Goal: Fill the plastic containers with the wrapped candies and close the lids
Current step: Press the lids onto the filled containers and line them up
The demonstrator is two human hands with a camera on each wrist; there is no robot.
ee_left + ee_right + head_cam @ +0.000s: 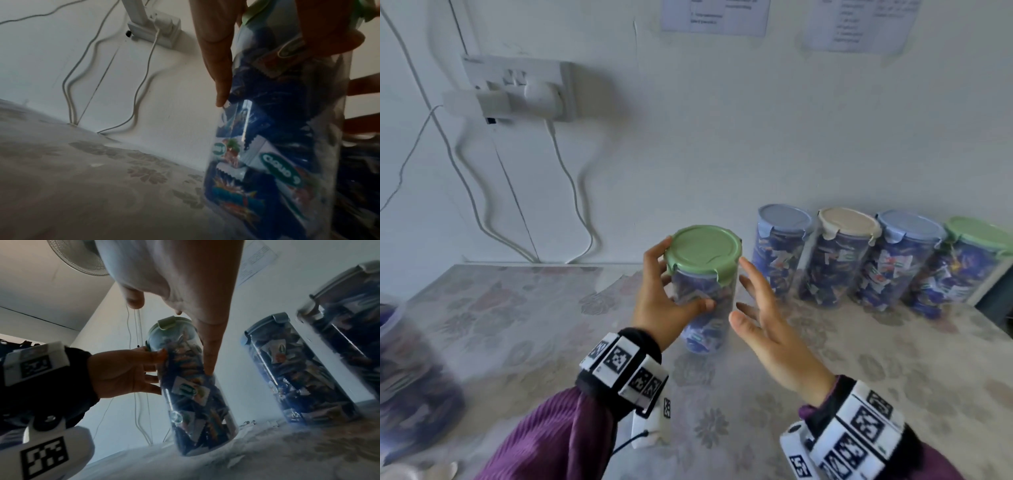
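Holding the green-lidded container (705,291) near the middle of the counter (534,325), the left hand (664,301) has its grip wrapped on the clear wall just below the lid, thumb across the front. The right hand (767,329) stands just beside the container with its grip spread and holding nothing; from the head view, contact cannot be confirmed. The green lid (703,248) is seated, its side flaps apparently folded down. Four filled, lidded containers (842,260) line the back right edge against the wall. A further dark, blurred container (410,370) sits at the left edge.

In the left wrist view, the container (277,146) is a smooth transparent cylinder packed with glossy blue candy wrappers with serrated ends. The index finger (218,65) lies flat along its wall. The container appears tilted here, which may be lens effect.

In the right wrist view, one right fingertip (208,356) touches the container (195,394) partway down its wall. The base meets the floral, cloth-like counter covering.

Risk, as a judgement: the tall, narrow, slick body could tip or slide if pushed high up, knocking the neighbouring row. An unlatched flap would let the lid lift and spill the candies.
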